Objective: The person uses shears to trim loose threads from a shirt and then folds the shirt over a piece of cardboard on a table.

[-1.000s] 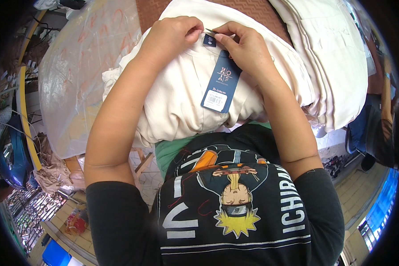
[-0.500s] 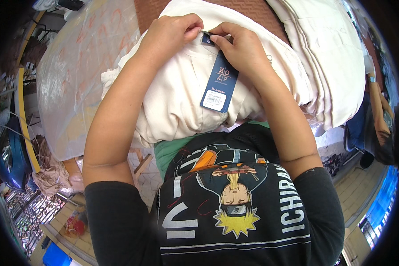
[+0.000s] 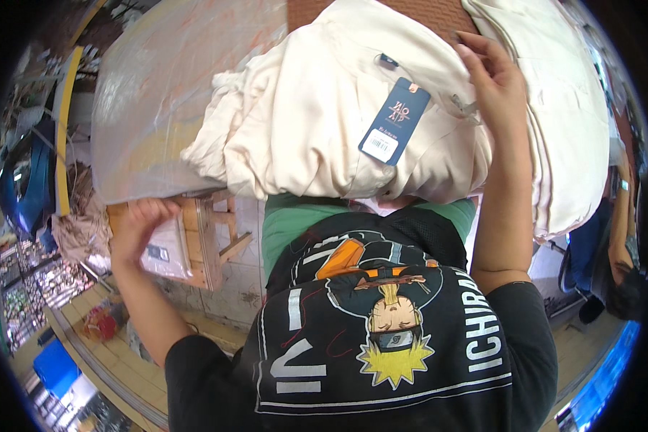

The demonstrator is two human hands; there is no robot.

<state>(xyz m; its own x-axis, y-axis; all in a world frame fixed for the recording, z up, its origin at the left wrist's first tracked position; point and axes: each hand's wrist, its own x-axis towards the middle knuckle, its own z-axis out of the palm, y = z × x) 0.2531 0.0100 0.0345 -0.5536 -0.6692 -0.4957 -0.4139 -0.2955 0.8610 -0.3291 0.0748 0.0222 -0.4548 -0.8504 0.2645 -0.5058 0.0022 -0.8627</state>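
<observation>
One cream garment [image 3: 331, 111] props one navy tag [image 3: 394, 121] face-up upon its folds; my right fingers [image 3: 482, 45] bend, left fingers [image 3: 162, 209] curl, both grips unclear.

Garment [image 3: 302, 122]: before us, just beyond our lap [image 3: 284, 216].
Hang tag [image 3: 394, 121]: on the garment.
Garment stack [image 3: 565, 93]: right of the garment.
Plastic sheet [image 3: 180, 93]: left of the garment.
Packet [image 3: 167, 252]: on the bench [image 3: 192, 223], to our left.
Our right hand [image 3: 502, 90]: where garment and stack meet.
Our left hand [image 3: 144, 223]: near the packet.
</observation>
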